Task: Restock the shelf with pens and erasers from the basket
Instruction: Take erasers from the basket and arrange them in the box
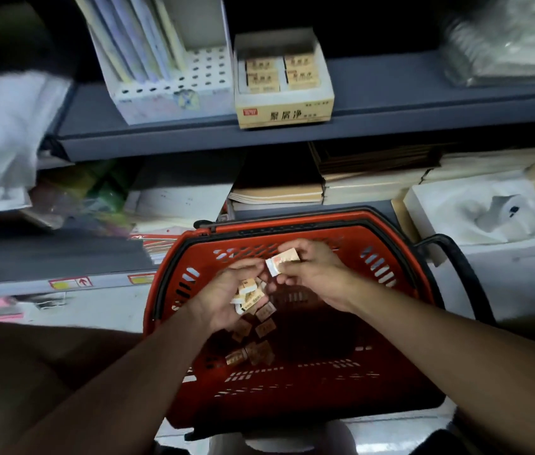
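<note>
Left hand (226,297) cupped around several erasers (249,295); right hand (312,270) pinching one eraser (282,262), apparently, over red basket (391,323).

1. Both forearms are bare up to the frame's edge; no sleeve shows.
2. The left hand (226,298) carries no ring, watch or glove.
3. The right hand (317,274) is likewise bare, its wrist unadorned.

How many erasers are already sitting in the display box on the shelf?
4 show in the display box: back-left, back-right, front-left, front-right. More may lie hidden beneath them.
</note>
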A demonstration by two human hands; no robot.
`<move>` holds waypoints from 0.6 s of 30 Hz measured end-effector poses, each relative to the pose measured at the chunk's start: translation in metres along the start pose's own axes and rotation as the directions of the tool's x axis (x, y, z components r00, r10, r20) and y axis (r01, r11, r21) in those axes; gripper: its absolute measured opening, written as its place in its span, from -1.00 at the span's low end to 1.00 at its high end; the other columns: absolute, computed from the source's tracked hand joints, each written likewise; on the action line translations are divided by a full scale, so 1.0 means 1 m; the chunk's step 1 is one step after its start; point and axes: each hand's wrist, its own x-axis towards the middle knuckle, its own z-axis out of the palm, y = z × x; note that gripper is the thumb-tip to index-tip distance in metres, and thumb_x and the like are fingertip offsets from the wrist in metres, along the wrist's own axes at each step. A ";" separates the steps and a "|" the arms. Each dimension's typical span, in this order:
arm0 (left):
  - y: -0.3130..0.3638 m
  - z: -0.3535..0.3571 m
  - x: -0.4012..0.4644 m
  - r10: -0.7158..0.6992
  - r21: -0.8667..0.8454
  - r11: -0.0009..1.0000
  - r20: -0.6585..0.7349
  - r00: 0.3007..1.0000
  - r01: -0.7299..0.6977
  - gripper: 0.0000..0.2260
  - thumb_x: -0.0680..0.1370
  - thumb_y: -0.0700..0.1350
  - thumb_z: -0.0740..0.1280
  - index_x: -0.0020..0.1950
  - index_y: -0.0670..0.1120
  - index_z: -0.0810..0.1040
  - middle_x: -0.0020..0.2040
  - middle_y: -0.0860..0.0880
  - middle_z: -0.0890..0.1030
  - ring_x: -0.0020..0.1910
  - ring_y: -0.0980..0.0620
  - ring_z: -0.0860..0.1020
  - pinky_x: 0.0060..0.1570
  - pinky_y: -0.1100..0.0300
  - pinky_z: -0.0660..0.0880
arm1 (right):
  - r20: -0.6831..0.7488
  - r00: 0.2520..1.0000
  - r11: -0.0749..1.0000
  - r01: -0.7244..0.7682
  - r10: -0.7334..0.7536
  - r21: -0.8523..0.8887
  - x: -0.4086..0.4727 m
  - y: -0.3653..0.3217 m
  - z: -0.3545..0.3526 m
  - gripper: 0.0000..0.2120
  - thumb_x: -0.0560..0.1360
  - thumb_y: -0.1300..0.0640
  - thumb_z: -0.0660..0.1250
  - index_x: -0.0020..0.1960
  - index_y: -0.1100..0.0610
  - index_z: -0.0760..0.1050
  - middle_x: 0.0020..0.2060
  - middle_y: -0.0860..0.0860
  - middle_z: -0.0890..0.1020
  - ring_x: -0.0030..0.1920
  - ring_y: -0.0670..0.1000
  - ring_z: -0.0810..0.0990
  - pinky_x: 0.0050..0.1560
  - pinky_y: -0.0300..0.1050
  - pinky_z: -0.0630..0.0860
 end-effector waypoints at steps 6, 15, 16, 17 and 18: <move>0.034 0.025 -0.043 0.123 0.179 0.974 0.093 0.988 -0.138 -0.72 0.62 -0.04 0.42 0.26 -0.16 0.63 -0.06 -0.10 0.64 -0.14 -0.07 0.68 -0.33 0.17 0.61 | -0.039 0.980 0.979 0.191 -0.194 -0.074 -0.030 -0.035 0.000 -0.63 0.54 0.42 0.43 0.27 0.16 0.48 -0.08 0.16 0.73 -0.23 0.02 0.73 -0.13 -0.14 0.67; 0.068 0.057 -0.097 0.270 0.367 0.888 0.071 0.960 -0.277 -0.77 0.60 -0.12 0.46 0.19 -0.22 0.65 -0.07 -0.20 0.63 -0.15 -0.17 0.68 -0.31 0.08 0.63 | -0.006 0.908 0.901 0.415 -0.419 -0.123 -0.066 -0.058 -0.003 -0.64 0.51 0.39 0.48 0.20 0.07 0.54 -0.09 0.14 0.75 -0.14 0.15 0.77 -0.02 0.07 0.71; 0.071 0.059 -0.102 0.295 0.370 0.880 0.067 0.953 -0.298 -0.78 0.59 -0.14 0.47 0.17 -0.23 0.65 -0.08 -0.22 0.62 -0.16 -0.17 0.68 -0.33 0.08 0.62 | 0.007 0.897 0.884 0.436 -0.441 -0.167 -0.068 -0.059 -0.003 -0.63 0.49 0.38 0.50 0.18 0.03 0.55 -0.09 0.10 0.75 -0.13 0.12 0.77 0.03 0.12 0.70; 0.075 0.061 -0.107 0.318 0.378 0.869 0.063 0.946 -0.318 -0.79 0.59 -0.15 0.47 0.16 -0.24 0.65 -0.09 -0.23 0.63 -0.18 -0.16 0.69 -0.34 0.08 0.62 | 0.020 0.881 0.854 0.463 -0.472 -0.236 -0.071 -0.061 -0.002 -0.62 0.47 0.34 0.52 0.16 -0.01 0.55 -0.08 0.05 0.75 -0.11 0.06 0.77 0.07 0.14 0.69; 0.079 0.063 -0.112 0.336 0.389 0.859 0.060 0.940 -0.332 -0.79 0.59 -0.15 0.47 0.15 -0.25 0.65 -0.11 -0.24 0.63 -0.20 -0.15 0.69 -0.36 0.09 0.62 | 0.033 0.858 0.804 0.493 -0.513 -0.332 -0.073 -0.064 -0.003 -0.62 0.47 0.29 0.54 0.16 -0.05 0.56 -0.07 -0.01 0.73 -0.10 0.00 0.75 0.07 0.13 0.68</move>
